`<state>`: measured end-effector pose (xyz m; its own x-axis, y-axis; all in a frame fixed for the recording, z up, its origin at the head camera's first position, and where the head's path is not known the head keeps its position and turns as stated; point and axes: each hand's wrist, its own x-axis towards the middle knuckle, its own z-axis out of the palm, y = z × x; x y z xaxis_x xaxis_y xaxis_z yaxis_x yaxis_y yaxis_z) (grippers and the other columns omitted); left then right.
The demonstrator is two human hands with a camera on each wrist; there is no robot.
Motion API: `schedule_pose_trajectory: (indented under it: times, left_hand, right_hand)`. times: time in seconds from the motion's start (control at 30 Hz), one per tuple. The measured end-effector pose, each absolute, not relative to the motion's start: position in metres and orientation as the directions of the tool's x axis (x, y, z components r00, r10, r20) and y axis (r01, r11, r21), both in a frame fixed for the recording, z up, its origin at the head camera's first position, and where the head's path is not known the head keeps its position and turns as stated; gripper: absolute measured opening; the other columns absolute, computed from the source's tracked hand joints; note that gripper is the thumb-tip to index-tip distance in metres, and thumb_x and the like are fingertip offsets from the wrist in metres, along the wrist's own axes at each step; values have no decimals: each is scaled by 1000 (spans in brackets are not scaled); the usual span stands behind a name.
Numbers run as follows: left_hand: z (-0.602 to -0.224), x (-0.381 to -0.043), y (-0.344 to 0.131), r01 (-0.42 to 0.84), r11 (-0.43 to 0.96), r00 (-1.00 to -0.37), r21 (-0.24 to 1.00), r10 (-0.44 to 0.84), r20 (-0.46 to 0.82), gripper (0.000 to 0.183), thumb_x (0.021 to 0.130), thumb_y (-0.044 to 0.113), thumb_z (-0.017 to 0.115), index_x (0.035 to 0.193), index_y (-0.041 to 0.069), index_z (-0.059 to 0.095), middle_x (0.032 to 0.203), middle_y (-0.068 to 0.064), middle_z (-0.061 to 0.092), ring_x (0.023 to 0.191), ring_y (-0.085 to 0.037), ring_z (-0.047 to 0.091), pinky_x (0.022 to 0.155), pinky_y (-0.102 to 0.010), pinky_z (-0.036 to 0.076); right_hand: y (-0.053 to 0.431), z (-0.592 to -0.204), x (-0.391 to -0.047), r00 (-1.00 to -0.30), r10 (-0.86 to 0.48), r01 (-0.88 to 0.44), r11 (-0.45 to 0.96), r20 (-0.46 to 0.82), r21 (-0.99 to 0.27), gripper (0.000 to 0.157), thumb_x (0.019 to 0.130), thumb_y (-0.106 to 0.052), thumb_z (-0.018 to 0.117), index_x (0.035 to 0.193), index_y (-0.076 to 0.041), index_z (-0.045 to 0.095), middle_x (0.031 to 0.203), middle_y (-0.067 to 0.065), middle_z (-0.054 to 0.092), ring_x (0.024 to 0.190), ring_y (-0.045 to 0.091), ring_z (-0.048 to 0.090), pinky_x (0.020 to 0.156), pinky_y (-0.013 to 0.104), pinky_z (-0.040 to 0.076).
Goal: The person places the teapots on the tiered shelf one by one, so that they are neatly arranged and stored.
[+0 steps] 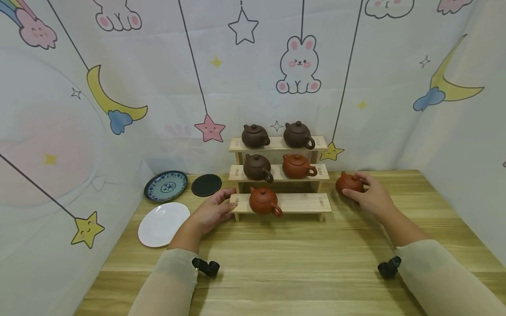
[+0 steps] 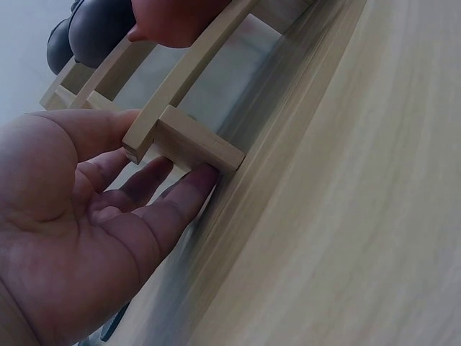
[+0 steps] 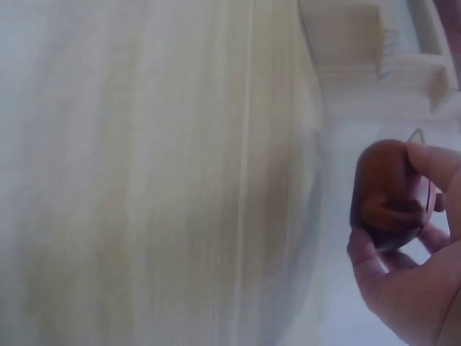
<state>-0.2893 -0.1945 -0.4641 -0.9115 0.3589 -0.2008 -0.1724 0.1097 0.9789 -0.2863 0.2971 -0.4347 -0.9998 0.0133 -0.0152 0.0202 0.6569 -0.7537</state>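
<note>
My right hand grips a reddish-brown clay teapot to the right of a three-step wooden display stand. In the right wrist view, the fingers and thumb curl round this teapot, its handle facing the camera. At the stand's lower left end, my left hand holds the bottom step, thumb at the board's end and fingers against the leg. Another reddish teapot sits on that step, left of its middle. A dark brown teapot and a reddish one share the middle step.
Two dark brown teapots, one left and one right, stand on the top step. Left of the stand lie a blue patterned plate, a white plate and a black round mat. A printed cloth hangs behind the wooden table.
</note>
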Motion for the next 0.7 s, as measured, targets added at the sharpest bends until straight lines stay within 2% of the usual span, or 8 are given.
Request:
schedule_pose_trajectory:
  times: [0.17, 0.27, 0.47, 0.7]
  left_hand:
    - [-466, -290, -195, -165, 109, -912, 980, 363, -194, 59, 111, 9, 55, 165, 6, 32, 173, -16, 27, 137, -25, 57, 116, -46, 52]
    - [-466, -291, -195, -170, 109, -911, 979, 361, -198, 59, 111, 7, 54, 165, 7, 32, 173, -16, 28, 136, -25, 57, 115, -44, 53]
    - [-467, -292, -195, -175, 106, -912, 979, 357, -202, 59, 111, 7, 54, 165, 8, 33, 173, -15, 28, 137, -25, 57, 114, -42, 54]
    - [-467, -291, -195, -170, 104, -911, 980, 362, -196, 59, 111, 8, 54, 165, 7, 32, 173, -16, 27, 138, -26, 56, 119, -49, 49]
  right_hand:
    - [298, -427, -272, -1000, -5, 11, 632, -19, -775, 97, 99, -58, 71, 170, -9, 27, 170, 27, 34, 144, 50, 47, 90, 38, 60]
    - [294, -420, -263, -1000, -25, -3, 606, -15, -796, 94, 99, -55, 72, 169, -9, 28, 170, 26, 35, 144, 50, 48, 84, 30, 61]
    - [280, -410, -245, -997, -72, -48, 554, 9, -831, 87, 100, -44, 76, 167, -7, 34, 164, 26, 42, 141, 49, 51, 82, 30, 63]
    - [259, -405, -231, -991, -134, -86, 551, 14, -830, 86, 99, -42, 78, 167, -11, 35, 163, 22, 46, 140, 48, 54, 84, 32, 63]
